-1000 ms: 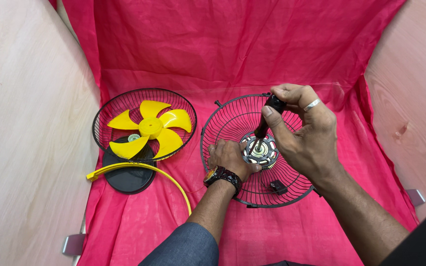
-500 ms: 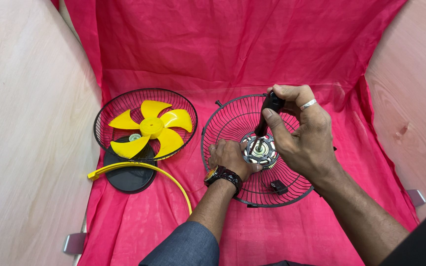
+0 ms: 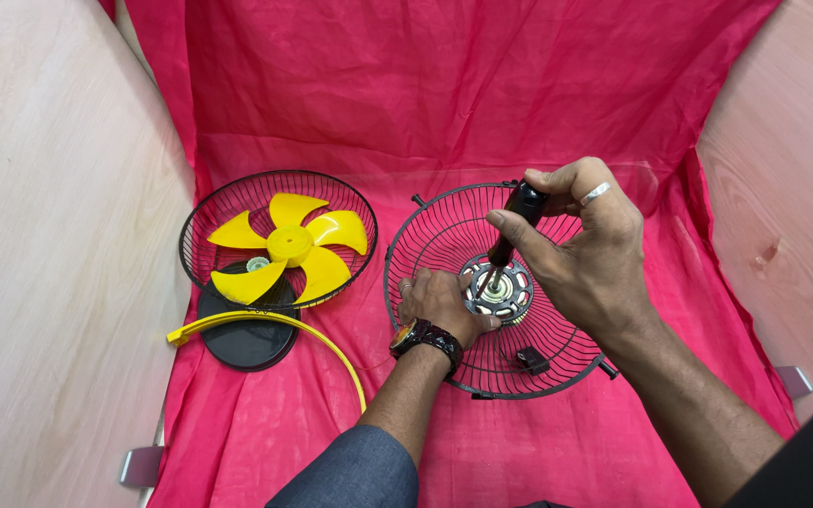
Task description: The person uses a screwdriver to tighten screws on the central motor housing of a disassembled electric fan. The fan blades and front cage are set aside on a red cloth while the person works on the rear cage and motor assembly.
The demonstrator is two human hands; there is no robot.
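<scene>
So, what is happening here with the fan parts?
A person is working on a taken-apart fan over a pink cloth. The right hand holds a black-handled screwdriver with its tip down at the metal motor hub in the middle of the black wire grille. The left hand rests on the grille beside the hub. To the left, a yellow fan blade lies in a second grille, with a yellow ring nearby.

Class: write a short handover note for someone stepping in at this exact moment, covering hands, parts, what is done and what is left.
Right hand grips a screwdriver, tip on the motor hub.
Left hand steadies the hub inside the wire guard.
Done: yellow blade lies in the other guard; yellow ring and black disc lie beside it on the red cloth.
Left: the hub is not yet off the guard.
</scene>
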